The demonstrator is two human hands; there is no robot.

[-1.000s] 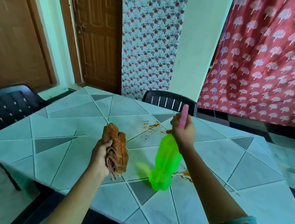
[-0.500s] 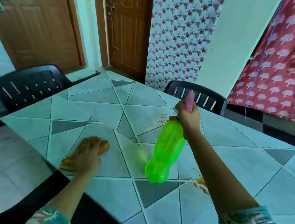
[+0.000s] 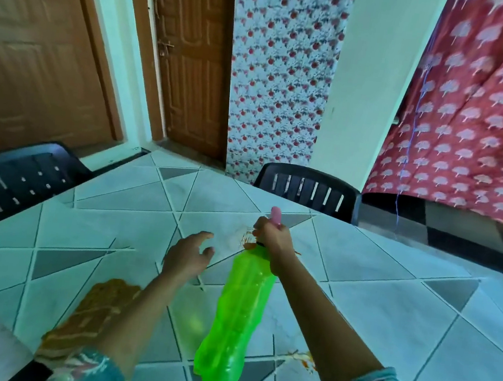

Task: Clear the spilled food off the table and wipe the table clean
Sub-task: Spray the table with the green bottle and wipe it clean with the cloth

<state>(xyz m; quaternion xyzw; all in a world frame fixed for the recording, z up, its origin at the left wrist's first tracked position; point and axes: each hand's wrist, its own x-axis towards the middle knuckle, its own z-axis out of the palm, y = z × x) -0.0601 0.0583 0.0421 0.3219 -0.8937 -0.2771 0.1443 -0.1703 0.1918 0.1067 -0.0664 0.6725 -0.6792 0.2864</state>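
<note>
- Worktop (image 3: 388,302) with pale tiles in a triangle pattern, grey triangles among them, fills the lower part of the head view.
- Left hand (image 3: 186,256) hovers over the middle of the worktop, palm down, fingers spread and relaxed, holding nothing.
- Right hand (image 3: 272,240) grips the neck of a green bottle (image 3: 238,312), fingers curled round it; a pink top (image 3: 275,217) sticks up above the fist.
- The green bottle is tilted, with its top pointing away from the person and its base toward the near edge. Whether the base touches the worktop cannot be told. A green glow falls on the tiles just left of it.
- Brown cloth (image 3: 93,310) lies crumpled on the worktop near the near-left edge, partly hidden under the left forearm and apart from the left hand.
- Orange smear (image 3: 247,237) of spilled food marks the tiles just beside the right hand, on its left.
- Orange splatter (image 3: 302,358) sits close to the near edge, right of the bottle's base and next to the right forearm.
- Patterned sleeves cover both upper forearms at the bottom of the view.
- Black chair (image 3: 307,191) stands at the far side of the worktop; a second black chair (image 3: 7,179) stands at its left side.
- Wooden doors (image 3: 39,53) and a red curtain (image 3: 474,122) with pale tree prints lie behind.
</note>
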